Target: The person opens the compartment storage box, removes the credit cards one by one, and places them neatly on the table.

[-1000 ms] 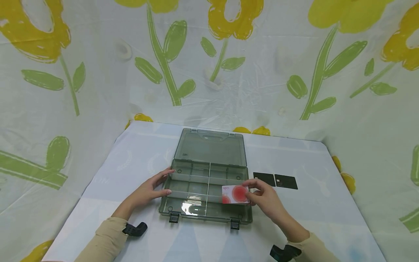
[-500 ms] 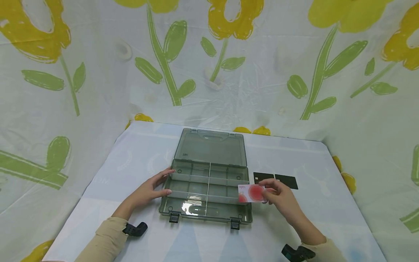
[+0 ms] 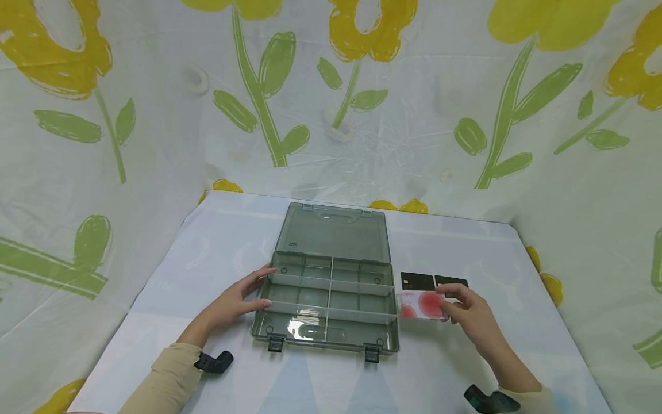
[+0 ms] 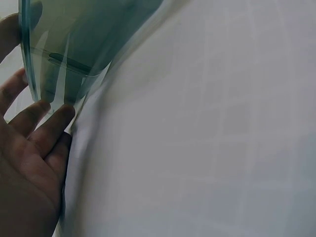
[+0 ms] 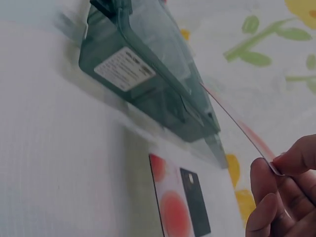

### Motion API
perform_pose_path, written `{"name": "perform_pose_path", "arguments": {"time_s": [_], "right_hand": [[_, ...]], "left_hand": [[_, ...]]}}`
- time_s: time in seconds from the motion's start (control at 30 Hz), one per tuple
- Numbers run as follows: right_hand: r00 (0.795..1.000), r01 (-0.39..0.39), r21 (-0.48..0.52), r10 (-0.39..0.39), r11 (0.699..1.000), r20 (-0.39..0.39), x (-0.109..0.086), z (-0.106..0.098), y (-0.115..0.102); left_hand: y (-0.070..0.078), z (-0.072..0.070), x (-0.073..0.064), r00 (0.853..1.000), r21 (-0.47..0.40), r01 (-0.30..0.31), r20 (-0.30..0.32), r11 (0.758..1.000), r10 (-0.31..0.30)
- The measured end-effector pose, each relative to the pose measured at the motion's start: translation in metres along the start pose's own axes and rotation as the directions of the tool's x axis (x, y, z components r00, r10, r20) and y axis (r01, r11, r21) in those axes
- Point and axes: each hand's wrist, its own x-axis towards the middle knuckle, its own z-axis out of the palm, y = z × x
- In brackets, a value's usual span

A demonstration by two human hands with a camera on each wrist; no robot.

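A smoky-green plastic organizer box (image 3: 305,293) lies with its lid (image 3: 333,233) swung back. Thumb and a fingertip of my left hand (image 3: 233,299) reach over its left rim. More fingers (image 4: 54,128) lie against the outside wall in the left wrist view. My right hand (image 3: 470,310) pinches the right end of a pink-and-red card (image 3: 425,305), just right of the box; the right wrist view shows this card edge-on. Under it, hidden in the head view, another pink-and-red card (image 5: 173,202) lies on the table.
Two black cards (image 3: 418,281) lie side by side behind the held card, the right one partly covered by the hand. Dividers (image 3: 330,287) split the box into several compartments. Two latches (image 3: 276,344) stick out at its front. A flower-print curtain (image 3: 414,115) surrounds the table.
My right hand has carried the pink-and-red card rightward, from over the box's right compartments to beside the box. The left hand and box have stayed still.
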Motion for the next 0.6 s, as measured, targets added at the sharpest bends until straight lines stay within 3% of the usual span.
{"name": "perform_pose_path", "arguments": {"time_s": [0.2,0.6], "right_hand": [[0.999,-0.035,-0.024,0.035,0.999,-0.022,0.001,-0.019,0.014],[0.982,-0.190,0.040,0.190,0.981,-0.014,0.009,-0.055,0.056]], "left_hand": [[0.000,0.000,0.000,1.000,0.008,0.006,-0.001,1.000,-0.006],[0.000,0.000,0.000,1.000,0.006,0.000,0.002,1.000,0.000]]}}
